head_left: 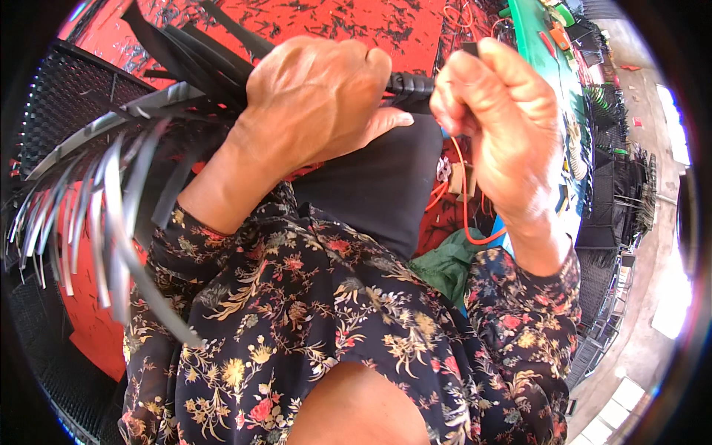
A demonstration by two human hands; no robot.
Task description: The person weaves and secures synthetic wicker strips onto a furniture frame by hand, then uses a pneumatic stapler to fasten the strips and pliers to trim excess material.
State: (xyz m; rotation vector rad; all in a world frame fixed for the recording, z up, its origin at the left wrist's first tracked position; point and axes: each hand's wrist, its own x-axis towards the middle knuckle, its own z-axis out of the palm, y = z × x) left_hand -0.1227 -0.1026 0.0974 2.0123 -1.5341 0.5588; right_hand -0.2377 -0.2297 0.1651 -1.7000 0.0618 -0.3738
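My left hand [319, 100] is closed over a dark bar wrapped in black strip [409, 84], its thumb stretched to the right beneath it. A bundle of flat black strips [196, 63] fans out behind that hand, and more long strips [111, 200] hang down at the left, shining in the light. At the bar's right end my right hand [504, 119] is closed in a pinch. A small dark strip end [470, 48] shows above its fingers. Most of what the right fingers hold is hidden.
Below the bar, dark trousers [371, 189] cover my lap. Black scraps litter the red floor covering [356, 18]. An orange hose [466, 200] passes beside my right wrist, near green cloth [449, 263]. A green-edged table [530, 37] bears tools at right. Black woven panels [67, 96] stand at left.
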